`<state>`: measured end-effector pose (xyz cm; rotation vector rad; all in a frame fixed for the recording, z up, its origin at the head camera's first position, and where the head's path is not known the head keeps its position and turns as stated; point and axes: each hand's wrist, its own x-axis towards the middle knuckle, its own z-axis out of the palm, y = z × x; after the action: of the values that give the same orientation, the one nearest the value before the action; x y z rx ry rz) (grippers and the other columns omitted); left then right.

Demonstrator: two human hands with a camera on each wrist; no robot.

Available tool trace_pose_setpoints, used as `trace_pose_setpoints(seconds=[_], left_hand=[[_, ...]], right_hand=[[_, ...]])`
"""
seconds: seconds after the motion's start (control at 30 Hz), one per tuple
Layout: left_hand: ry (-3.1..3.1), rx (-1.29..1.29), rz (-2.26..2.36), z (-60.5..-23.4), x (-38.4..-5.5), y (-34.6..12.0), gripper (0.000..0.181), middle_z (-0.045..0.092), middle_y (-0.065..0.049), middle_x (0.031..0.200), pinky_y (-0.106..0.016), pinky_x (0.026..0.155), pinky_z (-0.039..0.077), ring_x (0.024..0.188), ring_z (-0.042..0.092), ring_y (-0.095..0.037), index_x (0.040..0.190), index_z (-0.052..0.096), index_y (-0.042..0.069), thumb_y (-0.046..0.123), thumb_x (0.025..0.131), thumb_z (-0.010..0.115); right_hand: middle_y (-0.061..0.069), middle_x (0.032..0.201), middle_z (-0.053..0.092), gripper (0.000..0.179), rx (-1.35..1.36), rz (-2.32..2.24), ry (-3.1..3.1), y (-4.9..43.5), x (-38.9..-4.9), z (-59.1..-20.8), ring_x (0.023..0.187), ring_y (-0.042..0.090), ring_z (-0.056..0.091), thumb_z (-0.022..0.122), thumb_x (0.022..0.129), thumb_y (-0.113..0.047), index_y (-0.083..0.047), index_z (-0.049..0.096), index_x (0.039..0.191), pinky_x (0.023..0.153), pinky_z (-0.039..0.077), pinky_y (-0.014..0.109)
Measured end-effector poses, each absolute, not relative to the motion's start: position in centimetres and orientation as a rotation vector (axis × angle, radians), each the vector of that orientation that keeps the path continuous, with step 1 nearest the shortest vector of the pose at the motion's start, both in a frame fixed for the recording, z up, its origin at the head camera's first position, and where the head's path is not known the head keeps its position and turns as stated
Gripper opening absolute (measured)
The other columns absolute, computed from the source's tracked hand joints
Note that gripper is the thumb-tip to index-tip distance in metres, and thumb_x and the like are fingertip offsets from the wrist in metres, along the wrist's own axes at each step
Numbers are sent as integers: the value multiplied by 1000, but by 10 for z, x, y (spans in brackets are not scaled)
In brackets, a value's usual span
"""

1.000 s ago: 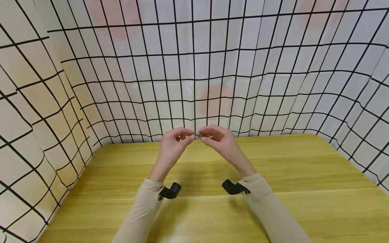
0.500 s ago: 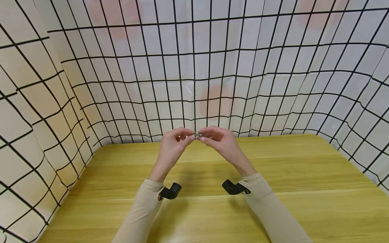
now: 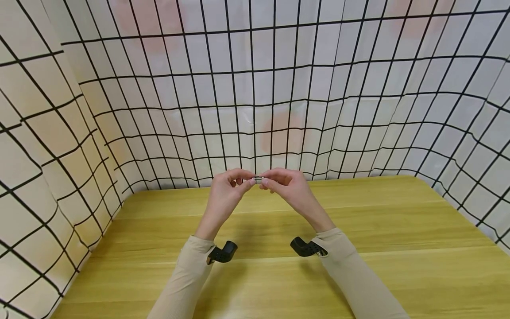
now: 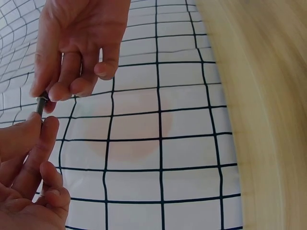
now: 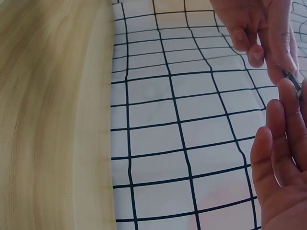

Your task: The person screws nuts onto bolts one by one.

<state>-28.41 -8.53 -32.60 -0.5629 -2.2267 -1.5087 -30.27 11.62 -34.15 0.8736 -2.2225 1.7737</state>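
Note:
Between my two hands, in the head view, a small metal bolt (image 3: 258,178) lies sideways above the far edge of the table. My left hand (image 3: 228,189) pinches one end of it between thumb and finger. At the other end, my right hand (image 3: 292,188) has its thumb and index finger closed on the bolt. The left wrist view shows the grey shank (image 4: 40,104) with a wider part up by the right fingertips. Threads on the bolt (image 5: 293,81) show in the right wrist view. Both ends are partly hidden by fingertips.
The wooden table (image 3: 255,274) stretches under both forearms. A white curtain (image 3: 223,88) with a black grid stands close behind the table and along both sides. Black wrist mounts (image 3: 224,251) stick out from the beige sleeves (image 3: 358,274).
The right thumb and index finger have drawn closer together on the bolt's end, and the right hand sits slightly lower. The left hand keeps its pinch in the same place.

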Motion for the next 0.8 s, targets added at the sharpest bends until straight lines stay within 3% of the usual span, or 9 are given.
trace_pose_setpoints(seconds=[0.23,0.5,0.67,0.8], left_hand=[[-2237,-564,-1507,-327,-284,-84,6,63,2,81,-31,62,35,74,47,-19,94,77,14,16,88,76],[-2219,-568,-1507,-326,-284,-82,5,63,2,82,-31,61,35,73,47,-17,93,77,14,15,89,75],[-2212,-570,-1504,-326,-285,-83,5,65,3,83,-31,63,36,73,48,-17,93,77,14,14,88,76],[-2204,-581,-1509,-327,-285,-84,5,65,2,83,-32,64,37,74,48,-18,93,77,13,13,88,76]], right_hand=[[8,85,69,23,836,1751,-2221,114,-304,-344,85,25,63,61,99,-25,-5,73,96,77,52,37],[13,73,61,39,768,1776,-2228,113,-303,-342,74,28,56,53,102,-37,-5,69,86,70,49,33],[14,88,61,19,799,1783,-2209,114,-301,-339,77,28,57,57,102,-23,-8,62,112,69,49,36],[13,113,63,34,871,1785,-2219,113,-292,-329,97,31,61,61,98,-8,-10,52,130,77,51,46]])
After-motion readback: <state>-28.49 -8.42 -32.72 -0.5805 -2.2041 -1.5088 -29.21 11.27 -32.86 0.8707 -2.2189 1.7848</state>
